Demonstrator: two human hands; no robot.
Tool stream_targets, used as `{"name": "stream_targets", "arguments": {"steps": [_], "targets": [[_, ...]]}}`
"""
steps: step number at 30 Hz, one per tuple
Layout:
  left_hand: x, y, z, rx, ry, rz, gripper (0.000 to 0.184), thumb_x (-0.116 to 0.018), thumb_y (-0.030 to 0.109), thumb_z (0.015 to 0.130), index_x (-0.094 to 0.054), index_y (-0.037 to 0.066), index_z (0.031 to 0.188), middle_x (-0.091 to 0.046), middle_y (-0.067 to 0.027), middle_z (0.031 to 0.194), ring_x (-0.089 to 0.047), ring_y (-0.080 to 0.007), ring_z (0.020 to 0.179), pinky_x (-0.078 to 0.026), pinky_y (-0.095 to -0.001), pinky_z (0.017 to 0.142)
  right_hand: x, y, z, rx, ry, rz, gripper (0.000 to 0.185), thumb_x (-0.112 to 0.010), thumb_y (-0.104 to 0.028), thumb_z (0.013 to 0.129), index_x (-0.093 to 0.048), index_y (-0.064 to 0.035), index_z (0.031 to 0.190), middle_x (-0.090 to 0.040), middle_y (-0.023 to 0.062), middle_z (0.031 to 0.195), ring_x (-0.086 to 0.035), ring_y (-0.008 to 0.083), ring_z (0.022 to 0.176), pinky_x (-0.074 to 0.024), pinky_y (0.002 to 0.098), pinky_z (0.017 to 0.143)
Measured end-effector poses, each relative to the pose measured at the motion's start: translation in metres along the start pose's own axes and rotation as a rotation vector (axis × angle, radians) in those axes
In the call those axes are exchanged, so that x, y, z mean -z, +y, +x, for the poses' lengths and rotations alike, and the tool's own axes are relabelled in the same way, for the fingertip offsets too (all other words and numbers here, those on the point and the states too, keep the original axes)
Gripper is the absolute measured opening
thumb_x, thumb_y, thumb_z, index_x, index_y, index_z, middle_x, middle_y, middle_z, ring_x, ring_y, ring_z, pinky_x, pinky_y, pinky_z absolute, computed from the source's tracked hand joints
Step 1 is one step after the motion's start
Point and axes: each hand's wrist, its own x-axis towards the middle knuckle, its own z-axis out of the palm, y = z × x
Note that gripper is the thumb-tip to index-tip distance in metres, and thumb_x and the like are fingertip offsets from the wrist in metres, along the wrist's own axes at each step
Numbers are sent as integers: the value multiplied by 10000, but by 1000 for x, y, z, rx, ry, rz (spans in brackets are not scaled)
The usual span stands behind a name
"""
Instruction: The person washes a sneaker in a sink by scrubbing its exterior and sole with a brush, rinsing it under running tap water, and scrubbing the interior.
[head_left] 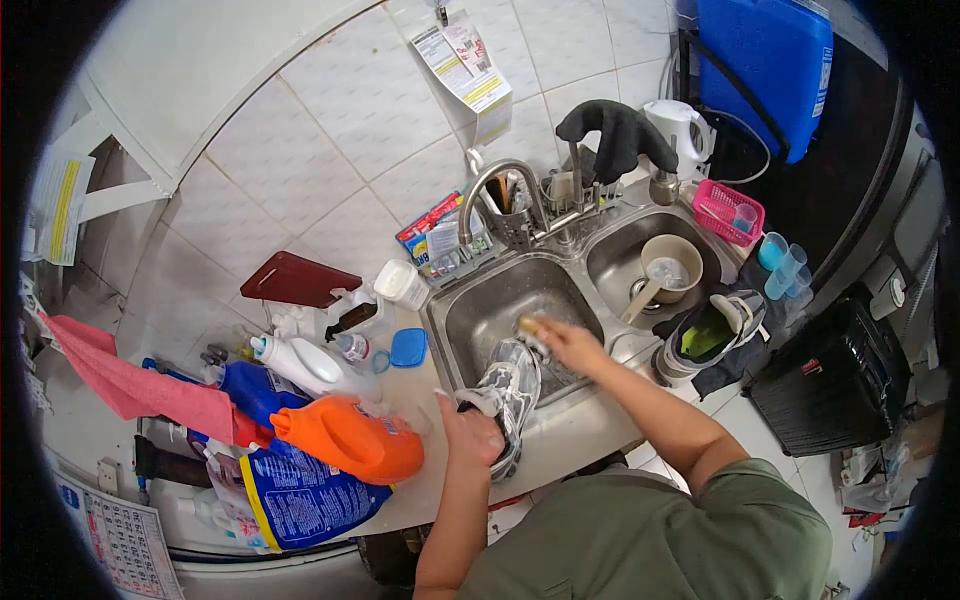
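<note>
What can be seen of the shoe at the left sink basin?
The shoe is a grey and white sneaker with a patterned, partly mesh-looking upper and a thick sole. Its toe points into the left basin and its heel toward the person, across the front rim. The left hand grips it near the heel opening. The right hand holds a small brush-like tool near the toe; whether they touch is unclear. Whether it is laced or wet cannot be told.

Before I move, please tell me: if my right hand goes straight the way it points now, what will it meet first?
Past the brush it holds, your right hand would probably meet the left basin's far-left wall. Depth is unclear: if higher, it may clear the rim and reach the packets.
</note>
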Motion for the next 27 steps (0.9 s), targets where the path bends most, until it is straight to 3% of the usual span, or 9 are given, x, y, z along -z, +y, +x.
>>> {"name": "stream_targets", "arguments": {"steps": [2, 7, 10, 14, 15, 16, 18, 23, 27], "targets": [[7, 3, 10, -11, 186, -16, 670, -407, 557, 964, -505, 14, 1345, -605, -157, 1271, -567, -319, 1190, -444, -431, 1036, -18, -29, -31, 41, -151, 8, 511, -459, -500, 1002, -614, -114, 1299, -651, 247, 1172, -640, 357, 1107, -479, 391, 980], [52, 9, 53, -17, 47, 60, 514, -381, 384, 959, -569, -18, 1220, -630, -206, 1190, -609, -359, 1126, -468, -522, 1010, -57, -39, -82, 205, -266, 362, 442, -499, -478, 986, -586, -248, 1354, -665, 199, 1187, -682, 301, 1039, -489, 408, 994], [29, -7, 46, -29, 51, 23, 454, -355, 269, 945, -576, -30, 1205, -632, -210, 1181, -614, -368, 1116, -476, -518, 1007, 11, -76, -37, -260, -332, -388, 440, -538, -461, 976, -605, -221, 1339, -695, 195, 1126, -712, 250, 983, -531, 392, 916], [39, -12, 50, -58, -16, -5, 446, -340, 249, 945, -576, -28, 1203, -633, -209, 1176, -613, -371, 1109, -474, -518, 1003, -18, -62, -61, -8, -271, 12, 497, -541, -524, 956, -612, -206, 1332, -715, 199, 991, -709, 328, 898, -558, 415, 826], [33, -9, 45, -47, -48, -7, 445, -338, 249, 947, -577, -25, 1202, -636, -206, 1170, -613, -371, 1105, -476, -515, 998, -51, -38, -67, 341, -92, 258, 493, -530, -561, 948, -604, -269, 1338, -713, 190, 964, -692, 361, 882, -557, 430, 815], [34, -11, 39, -29, -71, -13, 443, -335, 250, 949, -579, -22, 1201, -638, -203, 1165, -613, -370, 1101, -477, -513, 992, -36, -45, -63, 190, -131, 71, 483, -531, -557, 949, -608, -274, 1333, -716, 179, 963, -693, 362, 877, -557, 432, 801], [71, -16, 60, -26, -62, 32, 410, -338, 246, 948, -601, -7, 1136, -656, -173, 1087, -634, -338, 1017, -508, -479, 914, 6, -59, -30, -94, -194, -295, 465, -535, -549, 951, -616, -282, 1323, -723, 158, 963, -695, 362, 867, -557, 438, 774], [-12, -37, 10, -163, 27, 118, 362, -379, 227, 941, -606, 4, 1115, -670, -102, 1040, -655, -212, 913, -543, -332, 734, 10, -43, -16, 85, 254, -200, 454, -569, -535, 929, -643, -269, 1290, -719, 147, 891, -693, 353, 817, -548, 457, 685], [15, -46, 22, -177, -13, 133, 370, -413, 228, 948, -580, 3, 1191, -662, -100, 1104, -645, -211, 972, -517, -322, 795, -22, -33, -54, 216, -58, 112, 458, -607, -511, 914, -645, -255, 1292, -714, 156, 879, -711, 303, 811, -551, 408, 689]]}}
